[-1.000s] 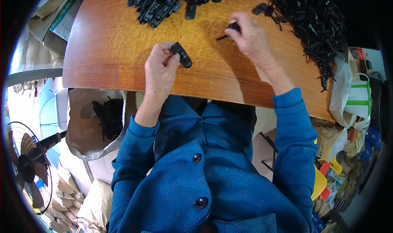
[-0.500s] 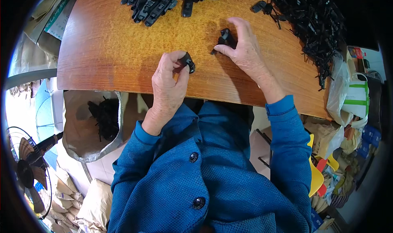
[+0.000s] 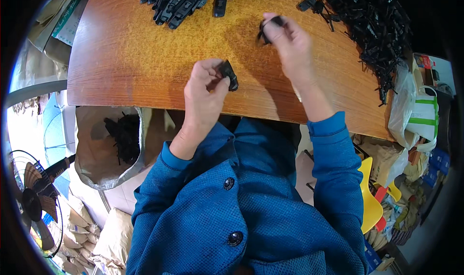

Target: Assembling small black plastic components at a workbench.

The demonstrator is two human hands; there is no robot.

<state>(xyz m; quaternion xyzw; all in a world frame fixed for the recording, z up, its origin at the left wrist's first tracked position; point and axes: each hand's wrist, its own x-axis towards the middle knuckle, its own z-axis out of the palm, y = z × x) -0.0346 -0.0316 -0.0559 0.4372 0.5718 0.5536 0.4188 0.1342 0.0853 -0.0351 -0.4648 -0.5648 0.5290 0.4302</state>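
Above the table's near edge, my left hand [image 3: 205, 89] pinches a small black plastic part [image 3: 229, 76] between thumb and fingers. To its right and farther out, my right hand [image 3: 293, 48] is closed on another black plastic part [image 3: 276, 21], blurred by motion. The exact kind of both parts cannot be made out. At the far middle-left lies a heap of long black plastic pieces [image 3: 181, 8]. A large pile of thin, spiky black plastic parts [image 3: 369, 28] covers the far right, and a few loose ones [image 3: 318, 7] lie at its left side.
The wooden table [image 3: 140, 67] curves across in front of me. Below its left edge hangs an open sack [image 3: 89, 164] with black parts [image 3: 124, 137] inside. A fan [image 3: 34, 205] stands at the lower left. Plastic and white-green bags [image 3: 420, 115] sit at the right edge, near a yellow chair [image 3: 368, 197].
My right hand has closed on the black part and lifted it up and away from the table. My left hand, still holding its part, has shifted slightly right and turned it.
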